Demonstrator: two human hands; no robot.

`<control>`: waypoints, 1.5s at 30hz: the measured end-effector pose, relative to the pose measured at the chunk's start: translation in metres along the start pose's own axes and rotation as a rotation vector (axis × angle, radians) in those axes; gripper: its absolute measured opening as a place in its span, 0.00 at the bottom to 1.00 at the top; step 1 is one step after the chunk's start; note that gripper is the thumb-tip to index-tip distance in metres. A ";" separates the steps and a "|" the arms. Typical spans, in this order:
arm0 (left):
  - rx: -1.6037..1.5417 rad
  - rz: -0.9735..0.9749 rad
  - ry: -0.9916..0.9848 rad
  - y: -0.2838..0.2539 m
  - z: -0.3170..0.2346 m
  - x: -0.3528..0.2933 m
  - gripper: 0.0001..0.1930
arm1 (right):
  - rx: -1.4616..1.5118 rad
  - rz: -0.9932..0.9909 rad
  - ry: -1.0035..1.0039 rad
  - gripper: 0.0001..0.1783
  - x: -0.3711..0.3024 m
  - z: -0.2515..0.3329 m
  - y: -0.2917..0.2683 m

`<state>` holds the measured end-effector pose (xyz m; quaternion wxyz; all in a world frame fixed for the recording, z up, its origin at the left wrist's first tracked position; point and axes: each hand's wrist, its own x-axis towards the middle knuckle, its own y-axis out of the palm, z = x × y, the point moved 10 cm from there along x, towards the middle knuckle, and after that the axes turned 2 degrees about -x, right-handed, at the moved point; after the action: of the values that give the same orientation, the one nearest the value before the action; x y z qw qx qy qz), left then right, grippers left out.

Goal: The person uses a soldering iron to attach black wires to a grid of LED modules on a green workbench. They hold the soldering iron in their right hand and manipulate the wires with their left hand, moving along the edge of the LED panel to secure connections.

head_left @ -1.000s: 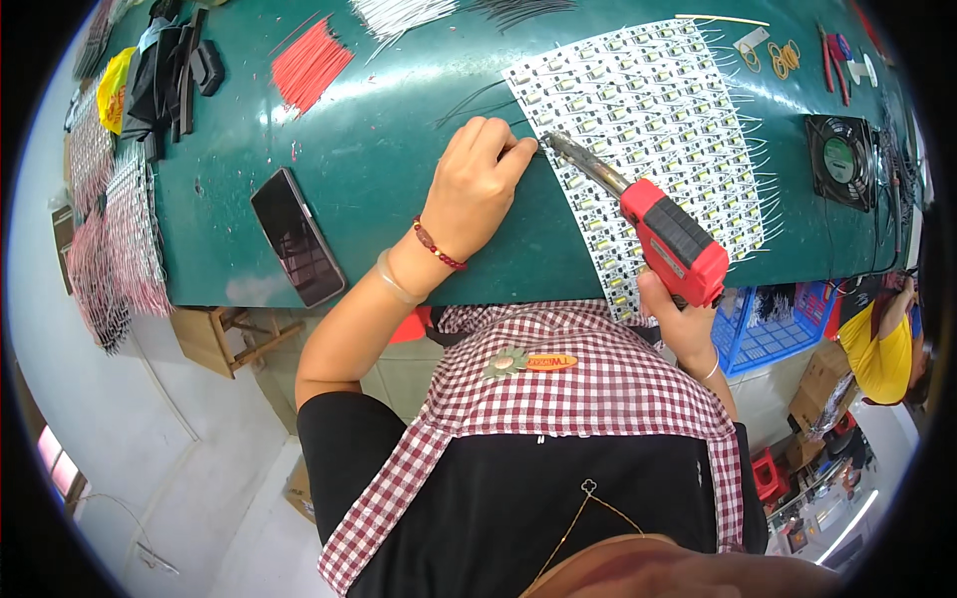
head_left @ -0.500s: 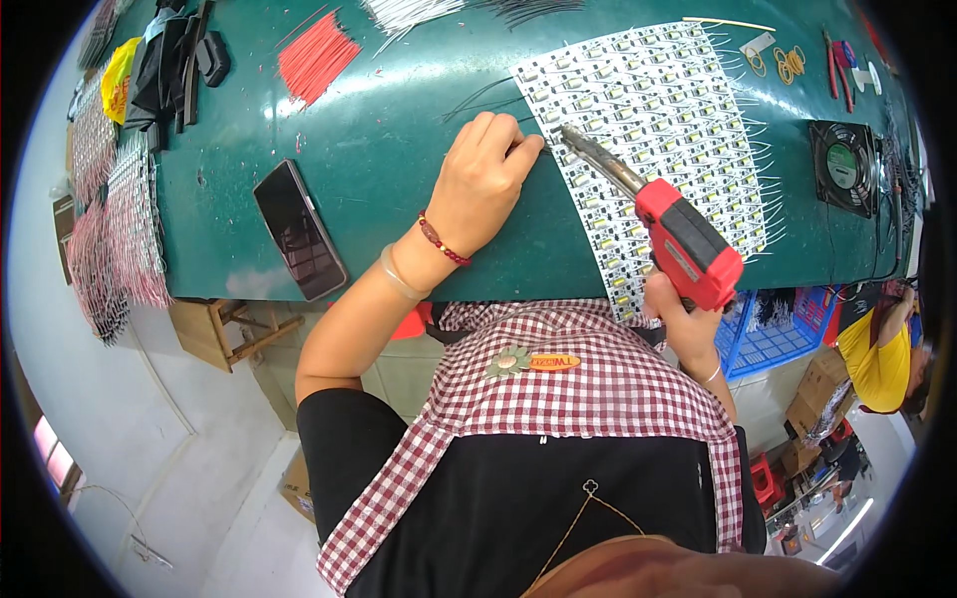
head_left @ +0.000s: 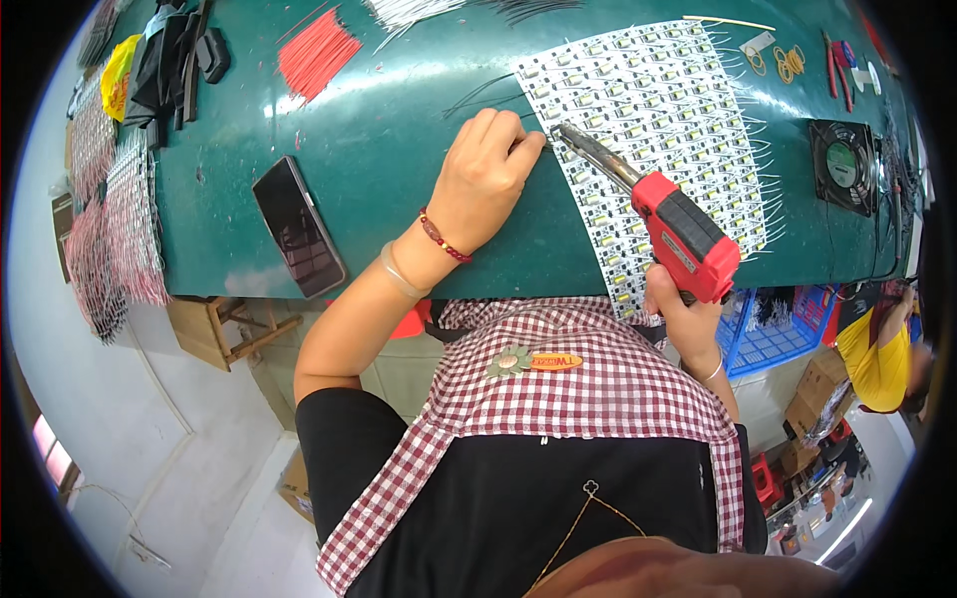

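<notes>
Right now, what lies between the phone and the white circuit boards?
In the head view, the left hand and green tabletop lie between the phone and circuit boards.

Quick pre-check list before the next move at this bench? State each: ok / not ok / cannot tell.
1. Right hand gripping the red-and-black gun-shaped tool: ok.
2. Tool's metal tip over the left part of the white circuit-board sheet: ok.
3. Tip touching the sheet: cannot tell.
4. Wire between the left hand's pinched fingers: cannot tell, too fine at this size.
5. Sheet well back from the table's near edge: not ok, its near end reaches that edge.
6. Phone away from the tip: ok, it lies left of the left forearm.
</notes>
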<state>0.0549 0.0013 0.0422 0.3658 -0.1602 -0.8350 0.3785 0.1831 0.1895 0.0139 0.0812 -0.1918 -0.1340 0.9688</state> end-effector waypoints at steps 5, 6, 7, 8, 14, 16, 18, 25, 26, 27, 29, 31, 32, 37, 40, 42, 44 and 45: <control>0.007 -0.006 -0.005 0.000 0.001 -0.001 0.11 | -0.078 0.004 -0.020 0.14 -0.002 -0.007 -0.001; 0.010 -0.005 -0.006 0.000 0.001 -0.001 0.11 | -0.044 0.000 -0.013 0.13 -0.001 -0.003 -0.001; 0.015 -0.003 -0.004 0.001 0.001 -0.001 0.11 | -0.020 -0.003 -0.020 0.13 -0.002 -0.002 -0.001; 0.020 0.000 -0.002 0.001 0.001 -0.001 0.11 | 0.004 -0.006 -0.026 0.13 -0.002 0.000 -0.001; 0.023 0.004 -0.002 0.002 0.001 -0.001 0.11 | 0.098 -0.013 0.008 0.12 -0.004 -0.003 -0.002; 0.027 0.008 -0.003 0.002 0.001 -0.001 0.11 | 0.134 -0.002 0.046 0.11 -0.005 -0.004 0.000; 0.032 0.015 -0.007 0.002 0.001 0.000 0.11 | 0.132 0.015 0.010 0.10 -0.006 0.000 0.001; 0.036 -0.018 0.033 -0.003 -0.004 0.002 0.12 | 0.208 -0.002 -0.032 0.07 -0.009 0.007 0.001; 0.024 -0.015 0.041 -0.006 -0.008 0.001 0.12 | 0.201 0.004 -0.028 0.07 -0.011 0.006 0.001; 0.011 -0.012 0.048 -0.008 -0.012 -0.001 0.12 | 0.194 0.009 -0.023 0.07 -0.013 0.005 0.000; -0.043 0.001 0.040 -0.003 -0.016 -0.007 0.13 | 0.193 0.016 -0.003 0.07 -0.017 0.001 -0.002; -0.056 0.027 0.027 0.000 -0.016 -0.009 0.13 | 0.207 0.015 0.029 0.07 -0.022 -0.007 -0.002; -0.048 0.023 0.030 0.000 -0.016 -0.010 0.13 | 0.197 0.020 0.053 0.06 -0.023 -0.010 -0.002; -0.053 0.012 0.033 -0.001 -0.014 -0.009 0.13 | 0.160 0.014 0.067 0.06 -0.027 -0.021 -0.002; -0.090 -0.006 0.024 -0.003 -0.015 -0.008 0.12 | 0.118 0.056 0.092 0.08 -0.030 -0.027 -0.002; -0.093 0.003 0.015 0.000 -0.014 -0.010 0.12 | 0.037 0.009 0.038 0.08 -0.030 -0.028 -0.006; -0.095 0.013 0.010 0.002 -0.012 -0.010 0.12 | -0.002 -0.005 0.030 0.09 -0.029 -0.029 -0.007; -0.096 0.018 0.009 0.003 -0.011 -0.010 0.12 | -0.001 0.003 0.048 0.09 -0.029 -0.031 -0.007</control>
<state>0.0700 0.0039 0.0402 0.3582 -0.1869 -0.8490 0.3407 0.2231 0.1970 -0.0017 0.0829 -0.2153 -0.1323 0.9640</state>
